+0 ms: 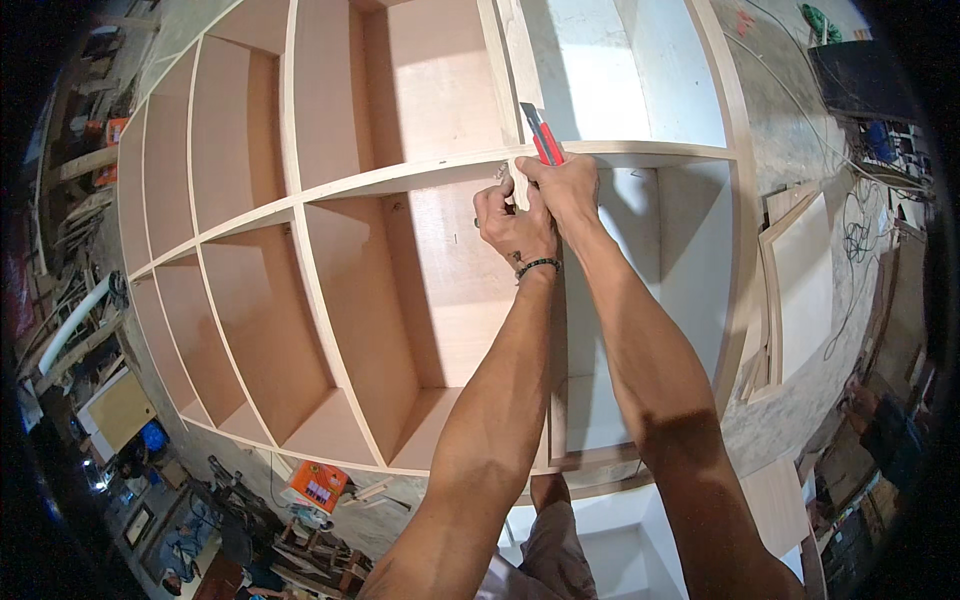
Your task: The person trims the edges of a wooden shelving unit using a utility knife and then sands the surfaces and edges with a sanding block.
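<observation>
A wooden cabinet frame (pixel 295 205) with several open compartments lies on its back below me. In my right hand (pixel 568 188) is a utility knife (pixel 544 138) with a red and dark body, its tip pointing up and away. Close beside it, my left hand (pixel 515 222) has its fingers curled around a pale wood strip (pixel 520 186), where the dividers cross. The strip's lower part is hidden by the fingers. Farther up, another pale strip (pixel 518 60) lies along the upright divider. A dark beaded bracelet (pixel 538 266) circles my left wrist.
White-lined compartments (pixel 590 70) fill the cabinet's right side. Pale panels (pixel 800 285) lean on the concrete floor at right, near a tangled cable (pixel 855 235). An orange box (pixel 320 485) stands by the cabinet's near edge. Tools and scrap wood crowd the left.
</observation>
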Available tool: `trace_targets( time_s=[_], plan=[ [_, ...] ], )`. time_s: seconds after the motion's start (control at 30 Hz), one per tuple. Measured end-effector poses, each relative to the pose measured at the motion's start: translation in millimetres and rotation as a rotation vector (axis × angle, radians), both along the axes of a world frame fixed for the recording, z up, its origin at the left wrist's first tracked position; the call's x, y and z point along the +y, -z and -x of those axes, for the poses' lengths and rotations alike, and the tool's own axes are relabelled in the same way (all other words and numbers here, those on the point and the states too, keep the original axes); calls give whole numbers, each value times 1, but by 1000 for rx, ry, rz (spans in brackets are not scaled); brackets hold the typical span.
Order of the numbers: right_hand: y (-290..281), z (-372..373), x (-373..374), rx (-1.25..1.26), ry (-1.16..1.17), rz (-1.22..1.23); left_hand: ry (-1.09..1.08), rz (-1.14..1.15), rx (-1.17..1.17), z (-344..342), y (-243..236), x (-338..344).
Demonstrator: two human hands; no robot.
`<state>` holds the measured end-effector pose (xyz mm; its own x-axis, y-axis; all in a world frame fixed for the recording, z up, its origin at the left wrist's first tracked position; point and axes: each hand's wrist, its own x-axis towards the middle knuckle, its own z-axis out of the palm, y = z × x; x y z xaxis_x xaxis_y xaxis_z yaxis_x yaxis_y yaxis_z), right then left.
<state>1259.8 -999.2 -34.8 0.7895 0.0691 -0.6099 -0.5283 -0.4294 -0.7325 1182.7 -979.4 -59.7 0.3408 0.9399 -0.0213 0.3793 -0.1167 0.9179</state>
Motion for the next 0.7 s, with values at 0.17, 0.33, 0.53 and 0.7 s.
trace_targets(
  time_s=[0.17,0.33,0.53,0.7],
  plan=[
    [-24,5,12,10,-42,82,14,-69,24,6,4,6],
    [-12,10,7,-100,-72,162,16,-53,2,4,3,2],
    [-10,7,6,-126,-189,264,10,14,26,4,2,2],
    [-3,7,-2,-95,-101,18,31,-54,52,2,-2,5]
  ],
)
